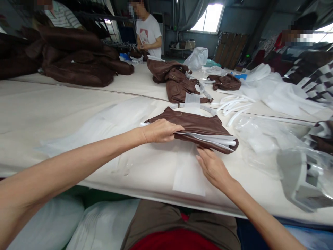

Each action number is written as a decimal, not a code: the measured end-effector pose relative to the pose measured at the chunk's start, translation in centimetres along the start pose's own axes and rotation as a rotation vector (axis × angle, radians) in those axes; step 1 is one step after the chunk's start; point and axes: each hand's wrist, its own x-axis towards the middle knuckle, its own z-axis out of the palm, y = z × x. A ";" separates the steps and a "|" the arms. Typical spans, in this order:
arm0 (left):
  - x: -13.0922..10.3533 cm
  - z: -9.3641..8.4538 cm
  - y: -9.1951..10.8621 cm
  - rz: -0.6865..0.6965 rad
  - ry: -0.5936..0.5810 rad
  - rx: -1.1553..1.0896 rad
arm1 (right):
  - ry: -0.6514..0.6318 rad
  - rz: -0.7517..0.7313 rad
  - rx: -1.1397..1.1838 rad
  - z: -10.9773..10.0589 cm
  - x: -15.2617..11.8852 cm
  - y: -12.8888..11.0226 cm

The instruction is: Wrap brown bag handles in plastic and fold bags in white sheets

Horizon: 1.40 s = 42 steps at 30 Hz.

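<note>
A brown leather handbag (197, 121) lies on the table in front of me, with white sheets of stuffing (210, 138) showing in the gap along its near side. My left hand (163, 131) is closed on the bag's near edge, thumb on top. Just below that edge is my right hand (212, 166), fingers stretched toward the underside of the bag and thumb apart from them. Whether its fingertips touch the bag, I cannot tell. A thin white strip of wrapping sheet (188, 175) runs under the bag toward me. Behind the bag curves its wrapped strap (208, 110).
More brown bags (179, 85) sit behind, and a large brown pile (78, 62) is at the far left. White foam tubes (238, 104) and clear plastic (265, 139) lie to the right, near a grey tape dispenser (293, 177). Other people stand across the table.
</note>
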 end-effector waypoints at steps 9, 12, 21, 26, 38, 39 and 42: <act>-1.8 4.4 2.8 0.074 0.061 0.038 | -0.307 0.047 0.007 6.4 4.6 -3.3; -3.6 7.4 4.3 0.096 0.212 0.089 | -0.286 0.116 -0.034 7.1 2.4 -4.7; -5.4 10.0 5.7 0.073 0.388 0.152 | 0.294 -0.287 -0.048 -2.2 2.4 -4.8; -5.8 9.1 7.0 0.049 0.301 0.095 | 0.018 -0.153 -0.329 0.2 4.9 1.5; -0.2 9.5 5.4 -0.206 0.201 -0.131 | -0.251 0.011 0.085 -0.4 5.5 3.1; -0.2 10.2 5.5 -0.209 0.190 -0.123 | -0.232 0.083 0.229 -1.4 6.9 3.9; -0.6 10.8 5.8 -0.211 0.201 -0.113 | -0.022 0.408 0.621 -3.3 12.3 7.2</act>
